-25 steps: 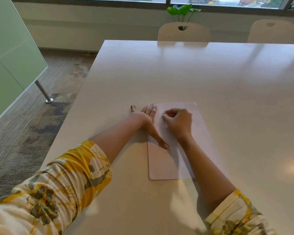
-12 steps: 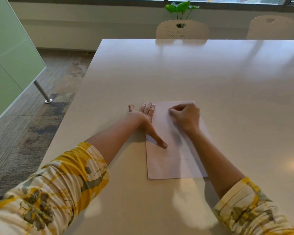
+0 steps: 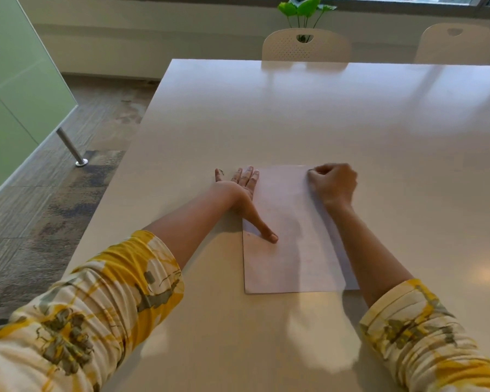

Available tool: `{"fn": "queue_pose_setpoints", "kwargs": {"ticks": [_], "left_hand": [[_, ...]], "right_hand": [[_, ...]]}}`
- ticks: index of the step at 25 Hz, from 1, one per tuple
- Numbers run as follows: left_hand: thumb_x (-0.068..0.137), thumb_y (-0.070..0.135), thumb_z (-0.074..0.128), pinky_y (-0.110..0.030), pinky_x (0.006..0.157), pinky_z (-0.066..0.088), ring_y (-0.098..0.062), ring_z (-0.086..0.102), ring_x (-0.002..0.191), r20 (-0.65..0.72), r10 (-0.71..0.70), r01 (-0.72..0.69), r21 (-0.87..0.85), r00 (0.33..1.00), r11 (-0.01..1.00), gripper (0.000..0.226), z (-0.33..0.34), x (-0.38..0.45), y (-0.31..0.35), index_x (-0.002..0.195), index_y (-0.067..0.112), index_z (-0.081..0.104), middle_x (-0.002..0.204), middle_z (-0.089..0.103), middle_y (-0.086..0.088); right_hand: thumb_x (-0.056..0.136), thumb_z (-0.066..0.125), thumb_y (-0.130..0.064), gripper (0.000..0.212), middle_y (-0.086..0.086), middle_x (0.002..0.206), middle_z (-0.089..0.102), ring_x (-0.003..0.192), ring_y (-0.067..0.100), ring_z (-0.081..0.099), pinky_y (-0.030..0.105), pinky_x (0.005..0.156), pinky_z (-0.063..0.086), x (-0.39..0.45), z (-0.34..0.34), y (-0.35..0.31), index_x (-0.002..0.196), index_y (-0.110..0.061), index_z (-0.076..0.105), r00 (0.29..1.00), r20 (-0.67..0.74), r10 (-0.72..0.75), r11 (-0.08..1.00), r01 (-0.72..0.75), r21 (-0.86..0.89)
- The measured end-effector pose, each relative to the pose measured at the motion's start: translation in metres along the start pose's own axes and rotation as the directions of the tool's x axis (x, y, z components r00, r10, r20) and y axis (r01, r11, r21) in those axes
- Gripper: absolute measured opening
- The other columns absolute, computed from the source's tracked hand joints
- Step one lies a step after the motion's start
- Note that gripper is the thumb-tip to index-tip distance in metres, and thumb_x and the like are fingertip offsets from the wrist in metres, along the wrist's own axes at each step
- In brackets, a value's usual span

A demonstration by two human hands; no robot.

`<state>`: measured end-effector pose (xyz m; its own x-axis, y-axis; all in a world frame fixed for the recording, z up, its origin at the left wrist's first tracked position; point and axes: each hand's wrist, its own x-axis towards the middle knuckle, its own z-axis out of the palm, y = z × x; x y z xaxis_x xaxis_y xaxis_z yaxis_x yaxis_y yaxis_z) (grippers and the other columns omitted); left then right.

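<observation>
Well left of the paper [image 3: 289,250], a green glass partition [image 3: 17,94] stands on the floor [image 3: 54,216], with a metal post [image 3: 71,148] at its base. The left sleeve [image 3: 96,306], yellow and white, lies on the worktop [image 3: 323,114] near and to the left of the paper. The left hand [image 3: 238,190] is fully open and flat, palm down. Its fingers [image 3: 246,176] are straight and rest on the worktop just beside the paper's far left corner. Its thumb [image 3: 266,233] reaches over the left edge and presses on the paper's upper surface. It grips nothing. The paper is a pale folded sheet lying flat on the worktop, directly ahead of the person, with its long side running away from the person. A lower layer shows as a narrow strip along its right edge. Well beyond the paper, at the worktop's far edge, stands a chair [image 3: 306,46], with a plant [image 3: 304,9] behind it. The right hand [image 3: 333,185] is closed into a fist at the paper's far right corner, with its curled fingertips bearing down on the paper's edge. The right sleeve [image 3: 422,335] lies near and to the right of the paper. A second chair [image 3: 458,43] stands well beyond and to the right of the paper.
</observation>
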<state>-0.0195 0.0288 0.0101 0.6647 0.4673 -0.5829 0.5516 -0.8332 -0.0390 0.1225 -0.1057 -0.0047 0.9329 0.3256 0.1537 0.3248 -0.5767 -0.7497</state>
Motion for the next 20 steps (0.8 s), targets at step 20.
{"fn": "queue_pose_setpoints", "kwargs": {"ticks": [20], "left_hand": [[0.038, 0.099, 0.058, -0.069, 0.111, -0.018, -0.022, -0.032, 0.147, 0.01, -0.009, 0.009, 0.029, 1.0, 1.0, 0.166, -0.003, -0.002, 0.003, 0.149, 0.016, -0.033, 0.158, -0.037, 0.0]], "right_hand": [[0.08, 0.072, -0.025, 0.014, -0.004, 0.084, 0.077, 0.077, 0.008, 0.07, 0.019, 0.075, 0.054, -0.06, 0.015, -0.006, 0.089, -0.018, 0.081, 0.979, 0.128, -0.159, 0.984, 0.145, 0.108]]}}
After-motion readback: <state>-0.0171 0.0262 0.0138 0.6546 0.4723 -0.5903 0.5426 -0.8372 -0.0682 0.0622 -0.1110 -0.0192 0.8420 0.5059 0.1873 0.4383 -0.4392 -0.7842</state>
